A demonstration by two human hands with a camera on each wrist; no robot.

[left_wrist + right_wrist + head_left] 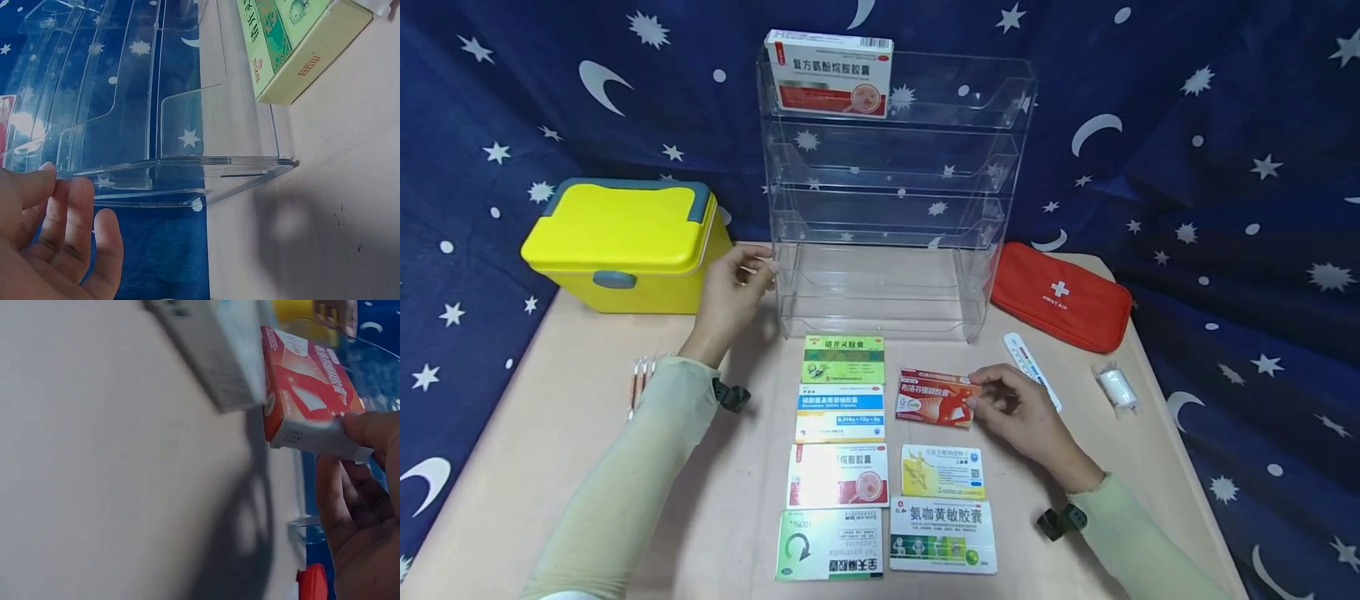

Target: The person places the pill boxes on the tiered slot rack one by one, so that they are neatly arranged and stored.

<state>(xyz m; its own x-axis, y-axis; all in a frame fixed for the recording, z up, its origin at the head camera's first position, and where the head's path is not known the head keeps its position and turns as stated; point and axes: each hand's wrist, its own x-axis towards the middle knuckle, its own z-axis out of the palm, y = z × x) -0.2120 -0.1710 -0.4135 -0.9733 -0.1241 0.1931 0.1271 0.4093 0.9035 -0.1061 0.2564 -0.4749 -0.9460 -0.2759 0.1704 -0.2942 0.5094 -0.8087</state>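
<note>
The right hand [1026, 417] pinched the near edge of a red box [934, 397], which lay on the tabletop [565, 417] just right of the column of other boxes [838, 475]. A surer grip, by my judgement, would take the box across its short sides and lift it straight, clear of the neighbours. Farther back, the left hand [730, 296] had its fingers relaxed against the left edge of the clear rack [895, 200], holding nothing; steadying the rack there seemed sensible. The tabletop was pale beige. Behind hung a dark blue cloth [1225, 167] with stars and moons.
</note>
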